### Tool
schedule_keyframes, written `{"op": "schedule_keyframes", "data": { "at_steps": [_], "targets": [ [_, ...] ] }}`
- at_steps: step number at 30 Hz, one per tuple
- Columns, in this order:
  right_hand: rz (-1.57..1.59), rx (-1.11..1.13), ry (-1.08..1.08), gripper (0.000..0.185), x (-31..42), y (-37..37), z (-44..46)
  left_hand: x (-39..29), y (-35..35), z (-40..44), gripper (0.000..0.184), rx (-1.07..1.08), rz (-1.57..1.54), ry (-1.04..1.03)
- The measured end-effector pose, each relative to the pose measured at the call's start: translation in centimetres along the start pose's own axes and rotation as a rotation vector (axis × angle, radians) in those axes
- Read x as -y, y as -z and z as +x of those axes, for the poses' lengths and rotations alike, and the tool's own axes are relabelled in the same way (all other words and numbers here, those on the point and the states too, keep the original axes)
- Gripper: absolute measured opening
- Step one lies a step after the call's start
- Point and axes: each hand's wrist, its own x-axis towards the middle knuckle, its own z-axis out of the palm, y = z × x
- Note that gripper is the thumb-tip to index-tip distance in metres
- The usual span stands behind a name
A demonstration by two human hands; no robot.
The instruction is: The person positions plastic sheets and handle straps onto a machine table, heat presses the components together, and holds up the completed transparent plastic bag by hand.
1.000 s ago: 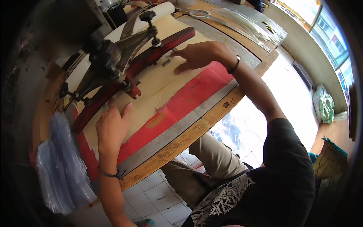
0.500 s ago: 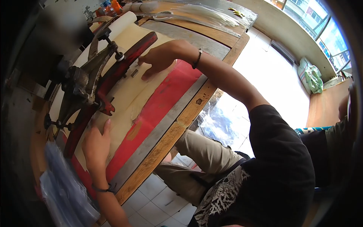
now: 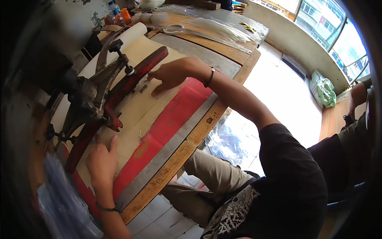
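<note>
**Thin cream sheet [image 3: 137, 115] lies flat towards ten o'clock**

The grey, wood-edged counter [image 3: 181, 154] supports it over red material [image 3: 175, 113], beneath a red-black bar [image 3: 149, 65]. Right hand [image 3: 171, 75] at eleven, left hand [image 3: 102, 161] at eight: each grip is apart, empty, seemingly steadying it.

No text, label, brand, number or sign can be read: the jagged white print [image 3: 235, 211] on the black shirt [image 3: 288, 181], beside the table [image 3: 185, 153], forms no clear letters, and the small bottle [image 3: 114, 8] beyond the table is too blurred.
</note>
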Motion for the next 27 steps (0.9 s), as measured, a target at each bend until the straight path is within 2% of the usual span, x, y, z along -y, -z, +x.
{"op": "schedule_keyframes", "data": {
  "at_steps": [5, 8, 14, 27],
  "targets": [
    [-0.041, -0.003, -0.026, 0.075, 0.9, 0.6, -0.6, 0.8, -0.5, 0.4, 0.072, 0.066, 0.046, 0.019],
    [-0.03, 0.012, -0.044, 0.074, 1.0, 0.7, -0.6, 0.5, -0.3, -0.1, 0.069, -0.039, -0.051, 0.02],
    [-0.02, 0.01, -0.029, 0.075, 0.6, 0.6, -0.4, 0.5, 0.7, 0.1, 0.063, 0.073, -0.066, 0.029],
    [-0.031, 0.01, -0.052, 0.074, 1.2, 0.8, -0.5, 1.3, 0.0, -0.2, 0.062, 0.028, -0.109, -0.015]
  ]
}}
